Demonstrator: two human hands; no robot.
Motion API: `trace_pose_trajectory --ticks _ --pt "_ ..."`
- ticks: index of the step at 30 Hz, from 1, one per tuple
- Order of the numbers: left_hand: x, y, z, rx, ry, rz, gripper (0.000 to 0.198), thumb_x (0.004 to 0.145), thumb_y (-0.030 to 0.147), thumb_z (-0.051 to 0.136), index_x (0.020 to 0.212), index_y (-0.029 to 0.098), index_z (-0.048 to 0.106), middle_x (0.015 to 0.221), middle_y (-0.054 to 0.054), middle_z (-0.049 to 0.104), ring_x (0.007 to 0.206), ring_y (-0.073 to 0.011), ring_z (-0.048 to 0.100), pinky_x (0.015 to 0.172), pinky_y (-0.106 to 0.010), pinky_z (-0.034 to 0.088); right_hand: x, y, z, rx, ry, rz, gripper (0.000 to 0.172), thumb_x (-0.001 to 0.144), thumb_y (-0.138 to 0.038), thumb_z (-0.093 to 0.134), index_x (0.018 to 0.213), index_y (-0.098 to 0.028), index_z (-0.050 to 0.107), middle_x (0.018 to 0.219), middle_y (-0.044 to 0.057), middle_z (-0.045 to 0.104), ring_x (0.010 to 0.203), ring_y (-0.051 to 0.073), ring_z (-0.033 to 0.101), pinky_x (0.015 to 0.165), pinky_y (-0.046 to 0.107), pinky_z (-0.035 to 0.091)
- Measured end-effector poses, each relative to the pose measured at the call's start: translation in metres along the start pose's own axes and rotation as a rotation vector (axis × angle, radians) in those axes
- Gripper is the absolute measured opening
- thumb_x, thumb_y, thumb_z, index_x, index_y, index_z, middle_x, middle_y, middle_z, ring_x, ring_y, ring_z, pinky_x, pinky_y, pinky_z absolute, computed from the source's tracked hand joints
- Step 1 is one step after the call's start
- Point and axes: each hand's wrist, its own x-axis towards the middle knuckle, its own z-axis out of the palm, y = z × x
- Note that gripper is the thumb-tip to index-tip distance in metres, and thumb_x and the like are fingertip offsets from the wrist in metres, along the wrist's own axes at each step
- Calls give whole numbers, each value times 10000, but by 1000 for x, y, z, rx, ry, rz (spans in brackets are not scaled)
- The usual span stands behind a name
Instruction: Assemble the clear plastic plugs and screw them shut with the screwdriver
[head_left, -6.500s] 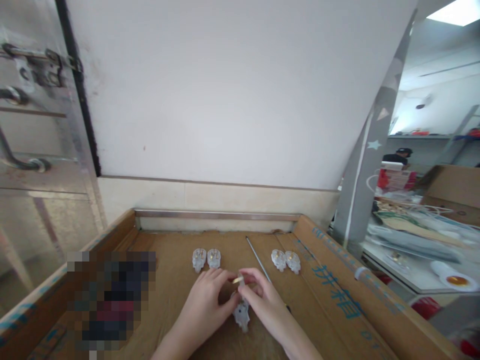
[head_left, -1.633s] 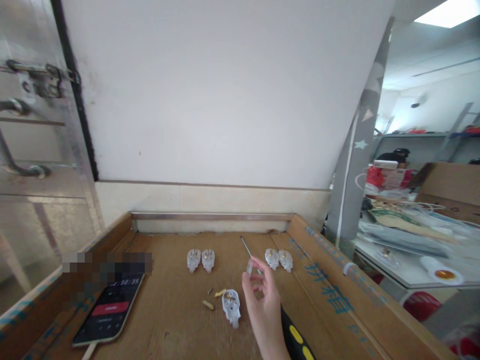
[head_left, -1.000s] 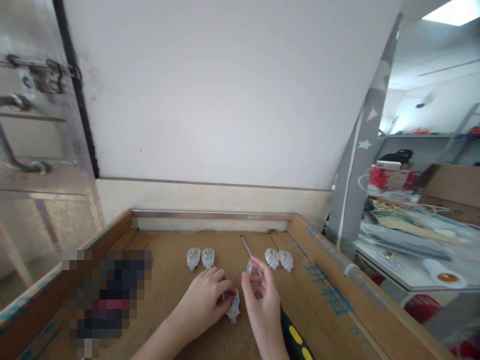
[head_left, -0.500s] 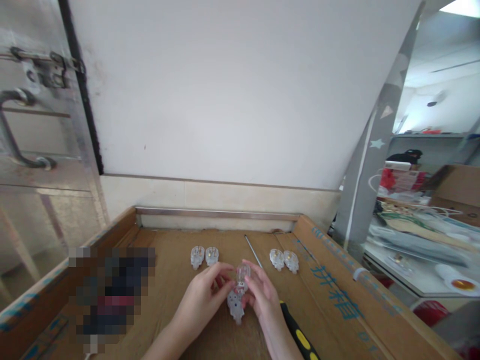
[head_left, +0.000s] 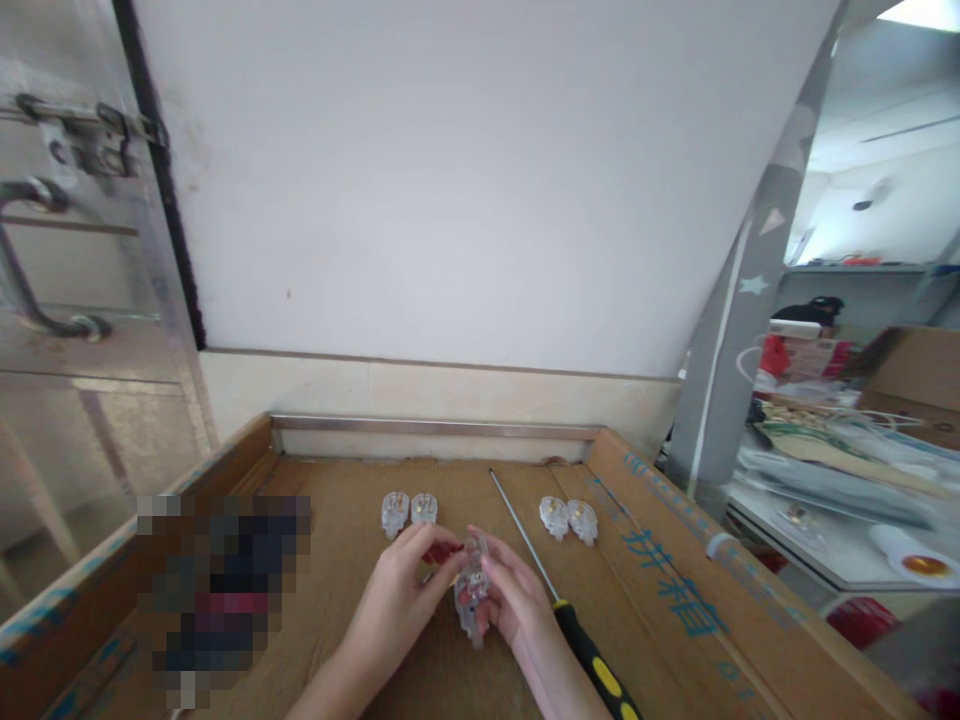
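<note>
My left hand and my right hand meet over a clear plastic plug in the middle of the cardboard-lined tray. Fingers of both hands pinch the plug's two clear shells together, one above the other. A pair of clear plugs lies just beyond my left hand. Another pair of clear plugs lies beyond my right hand.
A screwdriver with a black and yellow handle lies diagonally right of my right hand. A pixelated dark object sits at the tray's left. Wooden side walls bound the tray. A cluttered table stands to the right.
My left hand came back into view and joined the right. The clear cover from my right hand has come down onto the plug base, and both hands now grip it together.
</note>
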Motion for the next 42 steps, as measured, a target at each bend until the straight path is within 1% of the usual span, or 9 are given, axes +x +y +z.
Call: trace_pose_trajectory --ticks 6,12,19,24,26,30,34,40,42 --pt "-1 -1 -4 109 18 64 138 868 215 502 935 240 620 883 -19 630 807 -149 608 728 -243 500 0 -2 1 16 -17 6 474 638 -413 750 1011 -150 623 750 50 668 492 125 605 330 151 404" --pt "-2 2 -6 160 16 104 155 873 203 484 939 247 617 877 -19 622 814 -150 605 741 -247 497 -1 -4 2 28 -30 14 467 648 -411 747 1018 -156 619 672 14 645 485 118 602 323 138 397" --pt "-3 0 -4 193 26 169 164 885 202 456 949 242 601 887 -29 623 821 -148 609 739 -241 504 0 -4 0 21 -46 92 544 650 -474 727 1041 -120 596 634 36 646 400 114 567 309 157 377" --pt "-3 3 -6 279 34 259 196 889 185 440 977 244 605 908 -29 645 830 -145 617 736 -232 510 0 -4 1 44 -37 97 522 648 -488 722 997 -118 606 658 42 653 422 112 576 320 159 402" --pt "-3 4 -7 304 27 289 208 892 181 434 996 245 602 925 -28 655 845 -144 619 742 -228 512 0 -3 2 60 -25 97 528 631 -514 721 961 -117 610 623 31 641 413 110 568 311 152 394" --pt "-4 4 -8 340 5 364 239 903 175 404 1031 247 593 974 -31 667 880 -147 621 770 -243 514 4 2 3 83 -11 121 523 573 -574 720 803 -119 601 579 21 614 371 111 540 279 159 362" --pt "-5 4 -7 405 22 435 252 916 181 379 1041 239 590 964 -36 676 845 -152 630 760 -261 516 5 4 2 101 -25 155 520 588 -607 680 707 -109 589 481 12 558 351 102 501 282 160 334" --pt "-6 7 -11 470 40 487 274 940 201 340 1060 230 585 967 -32 688 842 -153 626 745 -257 507 -4 -11 7 136 -99 230 484 642 -581 644 695 -101 603 520 27 583 401 102 535 336 164 360" --pt "-7 7 -11 479 40 495 270 940 211 349 1065 228 588 978 -33 690 854 -156 626 755 -259 505 -6 -16 9 149 -110 238 487 631 -582 651 693 -101 604 539 29 593 401 99 538 335 163 357"
